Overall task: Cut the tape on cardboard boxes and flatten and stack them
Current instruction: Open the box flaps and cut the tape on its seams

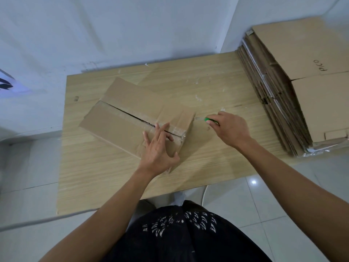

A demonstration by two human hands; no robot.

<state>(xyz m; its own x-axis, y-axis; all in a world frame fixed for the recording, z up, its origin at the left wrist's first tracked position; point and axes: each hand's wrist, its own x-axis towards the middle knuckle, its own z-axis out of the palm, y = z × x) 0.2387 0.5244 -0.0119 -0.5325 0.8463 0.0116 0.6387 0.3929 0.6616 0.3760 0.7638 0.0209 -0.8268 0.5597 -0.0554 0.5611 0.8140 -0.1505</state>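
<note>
Nearest, a black garment with a pale print (181,229) filled the bottom edge, and both bare forearms reached forward from it over the light wood-grain table (105,176). The left hand (158,150) lay on the near right end of a brown rectangular cardboard box (128,114), its fingers straight and spread apart across the top, the thumb out by the box's near corner. The right hand (231,129) hovered just beside that same end, its fingers curled and clamped round a green-handled cutter (211,121) whose blade pointed at the box; whether the tip touched the cardboard could not be told. The box sat slantwise at the middle of the table, a strip of clear tape (122,115) running along its top seam, which showed a dark slit. Further right, a tall stack of flattened brown cardboard boxes (283,95) rested on the table's far right end. Pale glossy floor tiles (264,208) lay around the table, and white walls (132,35) stood behind it.
</note>
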